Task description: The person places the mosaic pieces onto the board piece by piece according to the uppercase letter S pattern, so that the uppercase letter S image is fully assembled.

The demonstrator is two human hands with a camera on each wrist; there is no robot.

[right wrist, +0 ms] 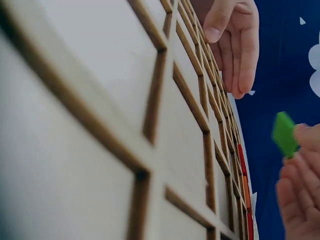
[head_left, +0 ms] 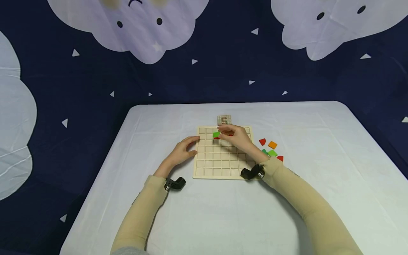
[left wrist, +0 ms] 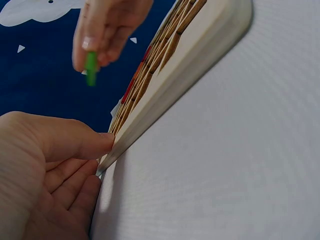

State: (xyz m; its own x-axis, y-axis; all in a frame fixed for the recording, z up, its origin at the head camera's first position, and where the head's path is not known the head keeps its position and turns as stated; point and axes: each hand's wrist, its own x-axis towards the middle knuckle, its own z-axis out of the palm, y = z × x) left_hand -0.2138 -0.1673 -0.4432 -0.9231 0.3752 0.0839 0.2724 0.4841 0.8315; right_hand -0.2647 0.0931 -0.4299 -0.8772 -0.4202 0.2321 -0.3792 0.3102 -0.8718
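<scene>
My right hand pinches a green square tile between thumb and fingertips. It is held above the upper part of a wooden grid board. In the right wrist view the tile is tilted and apart from the board. Red and orange pieces lie in a row in the far cells, partly hidden by my right hand in the head view. At the board's left edge rests my left hand, its thumb and fingers fairly straight; in the left wrist view the thumb touches the rim.
Behind the board lies a small pattern card. Right of the board are loose pieces: a red one, an orange square, a light green tile and others partly behind my right forearm. A white cloth covers the table.
</scene>
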